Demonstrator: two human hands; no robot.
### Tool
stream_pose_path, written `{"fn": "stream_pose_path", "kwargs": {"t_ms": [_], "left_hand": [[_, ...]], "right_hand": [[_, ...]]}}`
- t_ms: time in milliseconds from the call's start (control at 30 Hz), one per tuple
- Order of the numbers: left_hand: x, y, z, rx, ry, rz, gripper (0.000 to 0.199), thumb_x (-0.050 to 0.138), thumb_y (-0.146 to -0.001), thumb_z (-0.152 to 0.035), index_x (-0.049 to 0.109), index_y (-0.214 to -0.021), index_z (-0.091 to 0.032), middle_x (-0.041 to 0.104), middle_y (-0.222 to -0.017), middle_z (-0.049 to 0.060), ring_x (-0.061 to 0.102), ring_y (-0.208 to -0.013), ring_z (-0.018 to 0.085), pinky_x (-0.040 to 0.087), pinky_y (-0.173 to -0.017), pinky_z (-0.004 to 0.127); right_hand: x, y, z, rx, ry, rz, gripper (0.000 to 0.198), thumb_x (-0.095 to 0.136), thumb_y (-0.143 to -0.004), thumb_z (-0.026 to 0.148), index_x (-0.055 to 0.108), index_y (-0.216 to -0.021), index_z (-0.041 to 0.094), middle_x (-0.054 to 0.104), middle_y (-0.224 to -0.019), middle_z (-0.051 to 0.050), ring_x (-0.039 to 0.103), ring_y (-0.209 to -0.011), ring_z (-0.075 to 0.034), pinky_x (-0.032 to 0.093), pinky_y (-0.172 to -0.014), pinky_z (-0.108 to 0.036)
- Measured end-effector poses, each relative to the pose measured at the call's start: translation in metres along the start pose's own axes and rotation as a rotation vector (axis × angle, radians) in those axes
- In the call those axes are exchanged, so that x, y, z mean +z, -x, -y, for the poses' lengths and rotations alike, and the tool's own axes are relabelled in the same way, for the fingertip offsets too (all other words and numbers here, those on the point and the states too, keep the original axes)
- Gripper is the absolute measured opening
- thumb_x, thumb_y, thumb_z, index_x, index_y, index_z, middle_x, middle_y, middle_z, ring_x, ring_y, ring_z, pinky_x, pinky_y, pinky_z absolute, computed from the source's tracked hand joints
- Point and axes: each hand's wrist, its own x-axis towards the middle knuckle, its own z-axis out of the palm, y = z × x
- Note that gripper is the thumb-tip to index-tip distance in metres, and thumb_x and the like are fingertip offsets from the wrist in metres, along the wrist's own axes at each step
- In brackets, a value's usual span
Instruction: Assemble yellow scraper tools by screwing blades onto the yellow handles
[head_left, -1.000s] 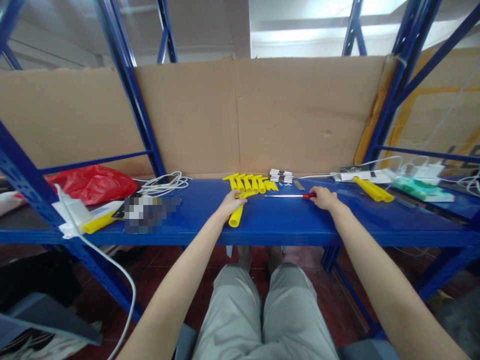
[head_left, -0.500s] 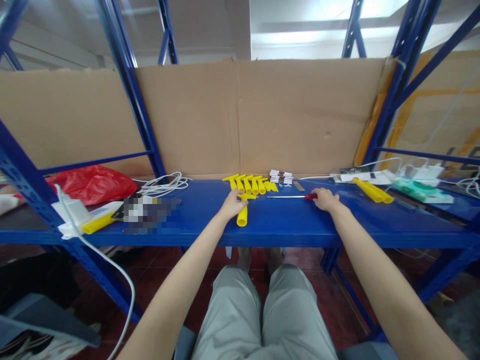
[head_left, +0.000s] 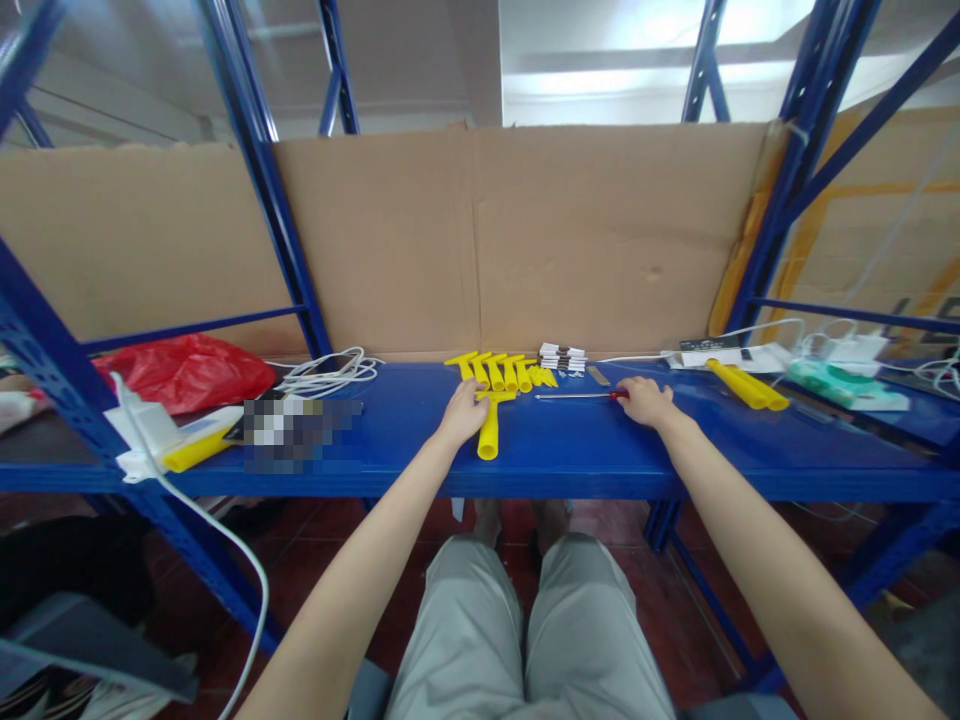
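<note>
My left hand point(head_left: 463, 409) pinches the left end of the crossbar of a yellow T-shaped plastic handle point(head_left: 488, 435). The tube of that handle points toward me, its round open end facing the shelf's front edge. My right hand point(head_left: 645, 402) is closed over the red grip of a screwdriver point(head_left: 574, 396), whose metal shaft points left along the blue surface. Behind my left hand, several similar yellow T-shaped handles point(head_left: 496, 373) stand in a row. Small yellow pieces point(head_left: 544, 378) lie at the row's right end, beside stacked white-and-black parts point(head_left: 562, 357).
A blue metal shelf point(head_left: 405, 430) is the work surface, with a cardboard sheet point(head_left: 375, 240) behind it. At left are a red plastic bag point(head_left: 187, 370), a coiled white cable point(head_left: 337, 370) and a yellow tube point(head_left: 196, 451). Yellow tubes point(head_left: 746, 385) and a green-white packet point(head_left: 847, 385) lie right.
The yellow T-shaped handle has shifted slightly right and toward me at my left hand. My right hand has moved a little left on the screwdriver.
</note>
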Motion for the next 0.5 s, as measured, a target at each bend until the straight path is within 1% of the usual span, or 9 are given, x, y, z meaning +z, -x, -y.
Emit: {"fn": "stream_pose_path", "kwargs": {"t_ms": [133, 200, 267, 367, 433, 500], "left_hand": [[-0.001, 0.002, -0.002, 0.014, -0.016, -0.029, 0.022, 0.05, -0.079, -0.01, 0.061, -0.097, -0.014, 0.063, -0.114, 0.012, 0.059, -0.111, 0.022, 0.041, -0.101, 0.034], [-0.001, 0.004, -0.003, 0.018, -0.012, -0.046, 0.021, 0.049, -0.079, -0.01, 0.06, -0.096, -0.015, 0.064, -0.111, 0.012, 0.06, -0.108, 0.022, 0.042, -0.1, 0.035], [-0.001, 0.005, -0.004, 0.022, -0.001, -0.067, 0.02, 0.048, -0.08, -0.011, 0.06, -0.095, -0.016, 0.065, -0.108, 0.01, 0.06, -0.107, 0.022, 0.043, -0.099, 0.036], [-0.001, 0.008, -0.006, 0.041, 0.015, -0.085, 0.019, 0.049, -0.08, -0.01, 0.059, -0.094, -0.017, 0.065, -0.108, 0.01, 0.059, -0.11, 0.022, 0.042, -0.101, 0.036], [-0.001, 0.01, -0.007, 0.06, 0.024, -0.087, 0.019, 0.049, -0.08, -0.011, 0.059, -0.095, -0.016, 0.064, -0.112, 0.012, 0.057, -0.114, 0.023, 0.04, -0.103, 0.036], [-0.001, 0.011, -0.007, 0.072, 0.04, -0.081, 0.019, 0.049, -0.08, -0.012, 0.059, -0.096, -0.015, 0.064, -0.111, 0.012, 0.057, -0.114, 0.023, 0.039, -0.104, 0.037]], "right_hand": [[0.0, 0.0, 0.016, -0.123, 0.019, -0.027, 0.038, 0.035, -0.093, 0.026, 0.056, -0.123, 0.02, 0.053, -0.134, -0.014, 0.042, -0.127, -0.03, 0.022, -0.104, -0.065], [-0.001, -0.003, 0.024, -0.173, 0.021, -0.048, 0.039, 0.034, -0.094, 0.028, 0.055, -0.124, 0.019, 0.053, -0.134, -0.014, 0.043, -0.126, -0.03, 0.021, -0.105, -0.065], [-0.003, -0.01, 0.032, -0.193, 0.026, -0.05, 0.04, 0.033, -0.094, 0.03, 0.055, -0.125, 0.017, 0.053, -0.135, -0.015, 0.043, -0.127, -0.03, 0.022, -0.105, -0.064], [-0.006, -0.028, 0.04, -0.173, 0.024, -0.014, 0.041, 0.033, -0.094, 0.032, 0.056, -0.124, 0.016, 0.053, -0.135, -0.016, 0.044, -0.127, -0.031, 0.023, -0.104, -0.064], [-0.007, -0.042, 0.042, -0.134, 0.01, 0.007, 0.04, 0.035, -0.093, 0.033, 0.057, -0.123, 0.018, 0.053, -0.135, -0.015, 0.044, -0.127, -0.031, 0.025, -0.103, -0.064], [-0.006, -0.057, 0.043, -0.082, -0.011, 0.022, 0.039, 0.037, -0.092, 0.035, 0.057, -0.123, 0.019, 0.053, -0.136, -0.015, 0.045, -0.126, -0.032, 0.028, -0.101, -0.062]]}}
